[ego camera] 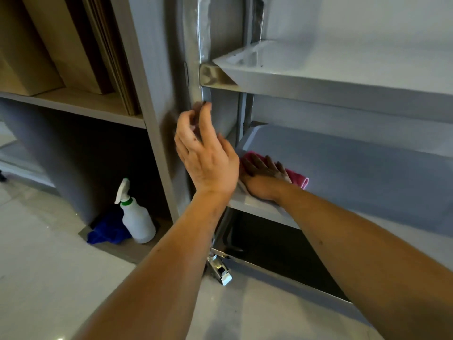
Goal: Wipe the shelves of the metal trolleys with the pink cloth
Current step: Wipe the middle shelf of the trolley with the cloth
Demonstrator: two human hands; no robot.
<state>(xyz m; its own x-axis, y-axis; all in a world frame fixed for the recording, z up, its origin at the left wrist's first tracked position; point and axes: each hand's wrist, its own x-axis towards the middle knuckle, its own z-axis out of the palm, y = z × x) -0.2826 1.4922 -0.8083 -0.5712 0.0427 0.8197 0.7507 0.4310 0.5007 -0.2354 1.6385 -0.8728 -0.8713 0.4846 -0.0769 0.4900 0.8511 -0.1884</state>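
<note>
Head view, looking down along both forearms at metal trolley [343, 94]. Right hand [266, 174] flat, fingers straight, pressing pink cloth [297, 177] onto near-left corner of middle shelf [367, 173]. Cloth bunched under palm, long axis roughly left to right, free end poking out past fingertips toward the right. Unwiped run of shelf lying rightward and rearward of that hand, so right arm nearer; likely next stroke along shelf length. Left hand [206, 155] raised beside corner post [196, 77], fingers loosely curled, holding nothing; contact with post not discernible. Shelves smooth, grey, shallow-rimmed sheet metal, dully reflective; cloth soft, napped. Spray bottle [136, 217] and blue cloth [107, 233] on floor-level ledge at left.
</note>
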